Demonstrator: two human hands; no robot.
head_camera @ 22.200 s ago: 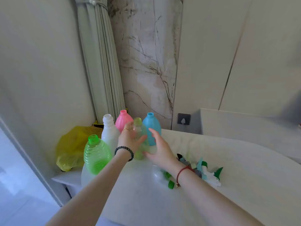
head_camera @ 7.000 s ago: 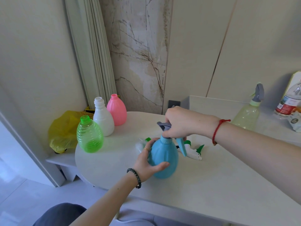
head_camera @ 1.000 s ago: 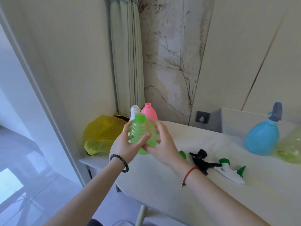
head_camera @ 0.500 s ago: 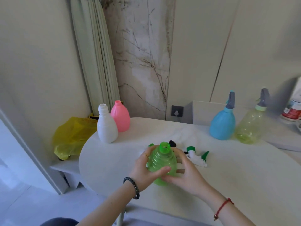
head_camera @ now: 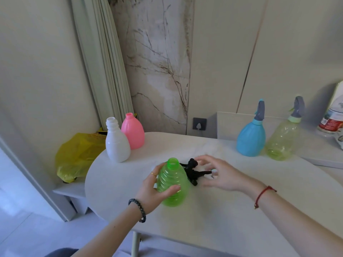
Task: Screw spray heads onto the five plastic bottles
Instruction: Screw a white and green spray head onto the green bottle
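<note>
Left grip: the left hand [head_camera: 154, 190] is wrapped round the green bottle [head_camera: 172, 182], with the thumb across the near side of the ribbed body and the fingers behind it. There is a ring on one finger and a dark bead bracelet [head_camera: 138, 209] at the wrist.
Right grip: the right hand [head_camera: 220, 176] holds nothing. Its fingers are spread and loose above the black spray head [head_camera: 193, 171]. The hand is blurred, so I cannot tell whether a fingertip touches the head. A red cord [head_camera: 263, 194] is tied round the wrist.
Green bottle: close to upright on the table [head_camera: 241, 210], near its front left curve, with its mouth open.
Black spray head: lies on its side on the table, just behind and to the right of the green bottle, between the bottle and the right hand.
Pale piece: a small light part [head_camera: 214, 171] shows under the right hand's fingers, too blurred to identify.
White bottle [head_camera: 117, 143] and pink bottle [head_camera: 133, 132]: upright at the far left of the table, both mouths open. The white one is in front and overlaps the pink one. I cannot tell whether they touch.
Blue bottle [head_camera: 250, 138]: upright at the far right, well apart from the hands, with a grey spray head [head_camera: 259, 110] on its neck.
Yellow-green bottle [head_camera: 282, 140]: clear, just to the right of the blue one, also with a grey head [head_camera: 297, 106] on it.
Ledge [head_camera: 319, 151]: a raised surface behind those two bottles, with a labelled container [head_camera: 332, 119] cut off at the right edge.
Surroundings: a yellow bag [head_camera: 79, 154] sits on a low shelf left of the table, a gathered curtain [head_camera: 104, 62] hangs behind it, and a wall socket [head_camera: 199, 124] is set beside the marble panel [head_camera: 159, 62].
</note>
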